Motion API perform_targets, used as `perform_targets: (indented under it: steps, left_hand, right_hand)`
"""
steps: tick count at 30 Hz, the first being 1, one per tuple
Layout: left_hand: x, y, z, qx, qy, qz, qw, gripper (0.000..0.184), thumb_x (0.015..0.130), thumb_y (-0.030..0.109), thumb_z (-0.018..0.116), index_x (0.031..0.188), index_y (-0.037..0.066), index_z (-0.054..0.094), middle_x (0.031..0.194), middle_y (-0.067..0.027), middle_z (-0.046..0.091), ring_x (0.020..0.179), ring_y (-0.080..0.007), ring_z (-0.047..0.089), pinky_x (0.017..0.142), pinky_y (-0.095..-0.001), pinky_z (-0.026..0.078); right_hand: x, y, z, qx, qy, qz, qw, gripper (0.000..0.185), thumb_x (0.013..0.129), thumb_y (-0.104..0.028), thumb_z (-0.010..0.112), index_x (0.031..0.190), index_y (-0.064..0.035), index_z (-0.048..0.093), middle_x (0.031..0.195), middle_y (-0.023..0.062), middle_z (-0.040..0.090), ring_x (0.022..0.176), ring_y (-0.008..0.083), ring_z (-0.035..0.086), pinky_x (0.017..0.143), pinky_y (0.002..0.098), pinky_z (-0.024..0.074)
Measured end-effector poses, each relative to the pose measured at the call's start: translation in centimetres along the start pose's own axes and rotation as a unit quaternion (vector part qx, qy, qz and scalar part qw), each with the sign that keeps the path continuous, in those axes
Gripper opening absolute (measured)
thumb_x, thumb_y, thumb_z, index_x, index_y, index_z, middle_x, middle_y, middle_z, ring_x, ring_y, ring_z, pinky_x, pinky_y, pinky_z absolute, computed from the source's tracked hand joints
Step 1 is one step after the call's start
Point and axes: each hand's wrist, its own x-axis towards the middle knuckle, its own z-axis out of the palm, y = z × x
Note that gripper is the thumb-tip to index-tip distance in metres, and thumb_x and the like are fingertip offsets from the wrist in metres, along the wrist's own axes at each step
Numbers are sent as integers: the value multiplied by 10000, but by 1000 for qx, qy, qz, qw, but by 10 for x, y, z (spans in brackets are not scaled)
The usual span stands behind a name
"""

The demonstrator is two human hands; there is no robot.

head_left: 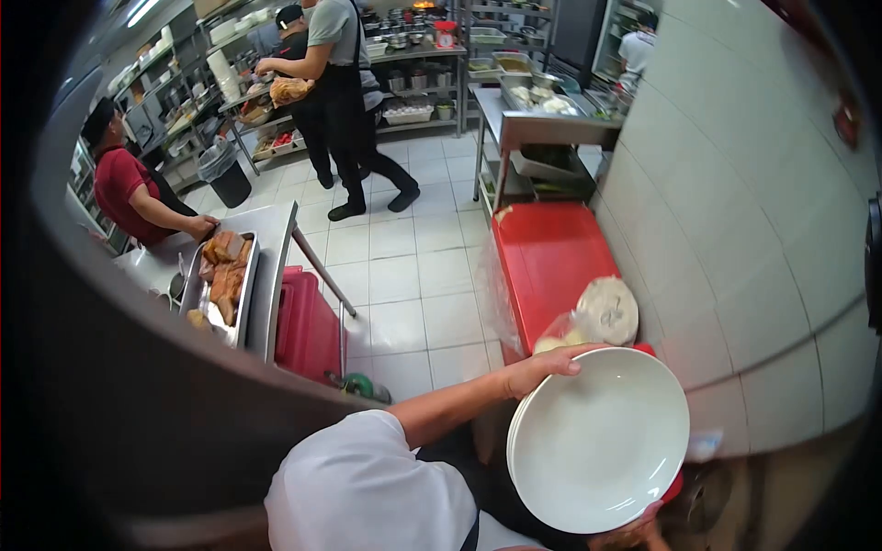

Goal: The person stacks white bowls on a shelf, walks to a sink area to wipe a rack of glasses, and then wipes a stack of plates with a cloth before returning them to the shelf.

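A small stack of round white plates [602,441] is tilted toward the camera at the lower right. My left hand [544,369] grips the upper left rim, its thumb over the top plate. At the bottom edge my right hand [632,533] holds the lower rim; most of its fingers are hidden behind the plates. Just beyond the stack, a pale round stack of flatbread-like discs [608,310] and a clear bag [562,331] with pale contents rest on a red lid [556,262].
A tiled wall [726,211] runs along the right. On the left, a steel table [276,239] bears a metal tray [246,308] of browned meat, beside a person in red [129,188]. Another person [344,101] carries food across the floor. A prep counter [560,129] stands ahead.
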Motion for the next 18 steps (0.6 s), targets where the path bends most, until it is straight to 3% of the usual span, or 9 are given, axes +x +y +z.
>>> perform_targets:
  steps: [6, 9, 17, 18]
  left_hand:
    - [11, 120, -103, 60, 68, 47, 995, 958, 781, 520, 699, 1512, 30, 320, 1510, -129, 392, 1377, -253, 397, 1127, -404, 334]
    - [-9, 167, -134, 59, 126, 96, 986, 899, 823, 457, 675, 1524, 38, 300, 1462, -139, 447, 1344, -236, 436, 1099, -391, 376]
    - [-74, 227, -184, 76, 329, 174, 925, 922, 795, 462, 668, 1519, 28, 296, 1476, -145, 420, 1349, -250, 427, 1111, -396, 351]
    - [-80, 233, -189, 84, 353, 186, 913, 920, 792, 461, 659, 1517, 24, 298, 1473, -147, 422, 1350, -252, 427, 1114, -396, 345]
  right_hand:
    - [117, 46, 139, -6, -68, 33, 997, 717, 954, -552, 422, 1403, 6, 443, 1370, 199, 503, 1224, 304, 508, 1017, 419, 442]
    - [155, 65, 185, -5, -99, 48, 994, 727, 951, -557, 420, 1411, 6, 434, 1383, 202, 493, 1238, 309, 499, 1025, 423, 437]
    - [226, 145, 256, -10, -212, 77, 974, 754, 943, -569, 417, 1431, 6, 411, 1417, 210, 466, 1274, 324, 475, 1046, 433, 422]
    - [224, 141, 291, -6, -235, 82, 968, 758, 942, -571, 416, 1434, 6, 408, 1421, 211, 463, 1278, 326, 472, 1048, 435, 420]
